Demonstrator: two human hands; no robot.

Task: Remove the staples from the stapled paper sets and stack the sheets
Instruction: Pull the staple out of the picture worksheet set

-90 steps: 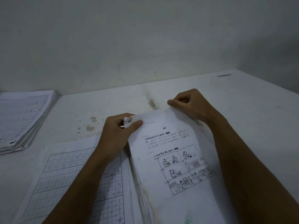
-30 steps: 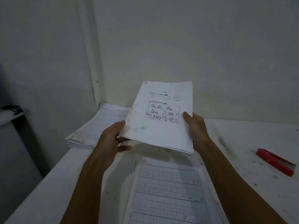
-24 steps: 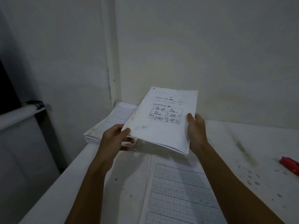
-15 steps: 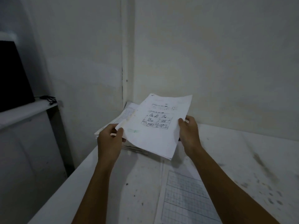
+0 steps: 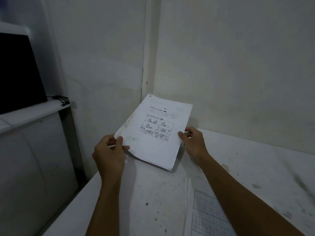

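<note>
A set of white sheets (image 5: 153,143) with printed text and a comic-style picture on top is held over the table's far left corner. My left hand (image 5: 110,155) grips its near left edge, thumb on top. My right hand (image 5: 193,144) holds its right edge. The sheets hide the paper pile that lies in that corner, so I cannot tell whether they touch it. A gridded worksheet (image 5: 208,217) lies on the table near me, partly under my right forearm.
The stained white table (image 5: 153,198) meets two walls at the corner. Its left edge drops to a gap beside a grey cabinet (image 5: 30,164). A dark box (image 5: 17,68) and a black cable (image 5: 59,98) sit on the cabinet's top shelf.
Both hands lifted the sheets from in front of me and carried them left to the corner, lowering them over the pile. The view turned left; the red stapler left the frame.
</note>
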